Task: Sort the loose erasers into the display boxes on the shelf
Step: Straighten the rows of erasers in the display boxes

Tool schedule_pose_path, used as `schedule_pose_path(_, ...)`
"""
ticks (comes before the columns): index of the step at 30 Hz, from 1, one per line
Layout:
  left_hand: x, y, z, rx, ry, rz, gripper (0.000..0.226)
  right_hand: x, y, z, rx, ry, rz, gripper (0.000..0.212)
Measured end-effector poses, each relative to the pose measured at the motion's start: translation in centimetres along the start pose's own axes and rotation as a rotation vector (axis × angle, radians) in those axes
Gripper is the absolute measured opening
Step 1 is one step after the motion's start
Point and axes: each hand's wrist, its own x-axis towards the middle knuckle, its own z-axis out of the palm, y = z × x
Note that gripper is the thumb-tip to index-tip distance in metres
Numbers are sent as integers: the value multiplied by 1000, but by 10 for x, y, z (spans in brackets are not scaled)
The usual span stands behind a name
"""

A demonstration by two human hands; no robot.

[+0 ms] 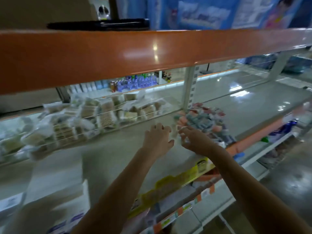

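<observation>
Shop aisle, blurred by motion: glossy pale floor seen through open shelving, far racks of bottles at the back. Overhead, a broad orange shelf edge [135, 53] with a flat black object [99, 24] lying on top. Below, a pale grey shelf board [108, 156], fronted by a yellow price strip [177, 181]. To the left on that board, clear plastic display trays [87, 120] packed with beige and white wrapped packets. To the right, just beside a white perforated upright post [190, 88], a loose heap of small erasers [206, 120] in pink, red, white and grey-blue wrappers, lying on the board. Both bare forearms stretched forward over the board. Left hand [157, 138] relaxed, fingers spread and lightly bent, nothing in it, hovering near the heap's left edge. Right hand [194, 139] at the heap's near edge, fingers curled toward something small and pale; too blurred to tell whether anything is actually pinched.
</observation>
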Motion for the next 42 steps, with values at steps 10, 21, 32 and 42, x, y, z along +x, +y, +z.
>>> schedule_pose_path(10,84,54,49,63,-130,-145,44,24,150,-10,51,57,151,39)
schedule_pose_path(21,106,63,62,-74,41,-264,30,32,185,-1,177,146,136,23)
schedule_pose_path(32,62,47,38,-1006,212,-390,19,17,157,-21,601,231,-64,31)
schedule_pose_path(42,1,36,7,-1515,217,-471,21,15,75,-25,1004,3,-271,37)
